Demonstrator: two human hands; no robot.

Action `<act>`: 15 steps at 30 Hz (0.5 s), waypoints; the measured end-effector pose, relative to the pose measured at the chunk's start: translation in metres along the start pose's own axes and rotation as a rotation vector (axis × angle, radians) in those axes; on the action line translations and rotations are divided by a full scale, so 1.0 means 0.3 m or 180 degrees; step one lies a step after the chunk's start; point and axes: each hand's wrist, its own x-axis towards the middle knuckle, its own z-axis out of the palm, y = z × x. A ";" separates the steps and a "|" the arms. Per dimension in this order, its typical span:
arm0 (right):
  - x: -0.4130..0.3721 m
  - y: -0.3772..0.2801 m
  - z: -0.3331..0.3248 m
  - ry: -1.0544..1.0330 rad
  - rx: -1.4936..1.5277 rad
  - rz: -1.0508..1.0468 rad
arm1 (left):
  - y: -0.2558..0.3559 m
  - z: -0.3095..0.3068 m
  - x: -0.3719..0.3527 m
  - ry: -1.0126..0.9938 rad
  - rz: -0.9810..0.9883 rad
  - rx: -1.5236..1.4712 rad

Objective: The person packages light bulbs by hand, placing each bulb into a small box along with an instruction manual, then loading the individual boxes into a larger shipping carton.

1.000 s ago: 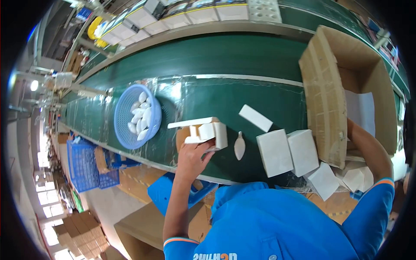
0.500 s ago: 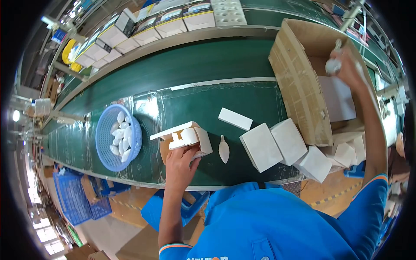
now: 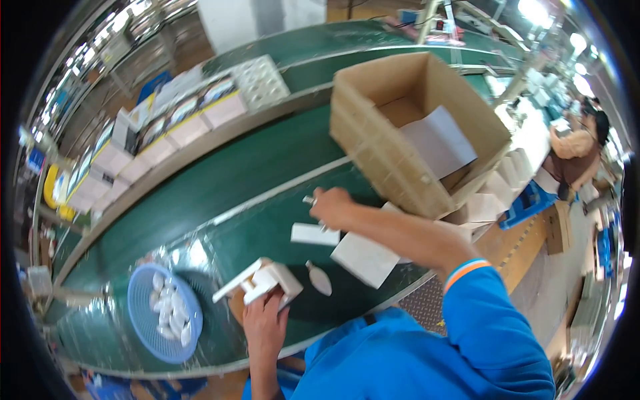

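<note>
My left hand [image 3: 265, 323] grips the near side of an open white box [image 3: 289, 283], which has white pieces inside and its flap out to the left. My right hand [image 3: 331, 207] is over the green work surface, fingers closed around a light bulb [image 3: 309, 200] whose metallic end pokes out; the rest is mostly hidden. Below that hand lies a slim white carton [image 3: 313, 234]. A candle-shaped bulb [image 3: 320, 281] rests just right of the open box. Partly under my right forearm is a larger white box [image 3: 364, 261].
A blue basket [image 3: 141, 319] of white bulbs sits at the left. A big cardboard box [image 3: 371, 150] with a white sheet [image 3: 440, 142] inside stands at the back right. Packed boxes [image 3: 185, 125] and a moulded tray [image 3: 260, 81] line the rear ledge. Another person [image 3: 577, 148] sits far right.
My right hand has come out of the big cardboard box and moved left over the work surface, still holding the bulb. My left hand stays on the open box. The camera view has turned.
</note>
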 end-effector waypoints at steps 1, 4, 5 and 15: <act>0.054 0.013 0.069 0.0107 0.0295 0.0208 | 0.001 0.001 0.001 -0.0025 0.0003 0.0023; -0.063 0.026 -0.097 -0.0441 -0.0114 -0.0560 | -0.004 0.007 -0.002 -0.0087 0.0035 0.0038; -0.115 0.038 -0.129 -0.0047 0.0291 -0.0617 | -0.009 0.012 -0.001 -0.0121 -0.0058 0.0039; -0.297 0.840 -0.249 -0.0179 0.1035 0.0569 | -0.046 0.044 0.000 -0.0035 -0.0023 0.0028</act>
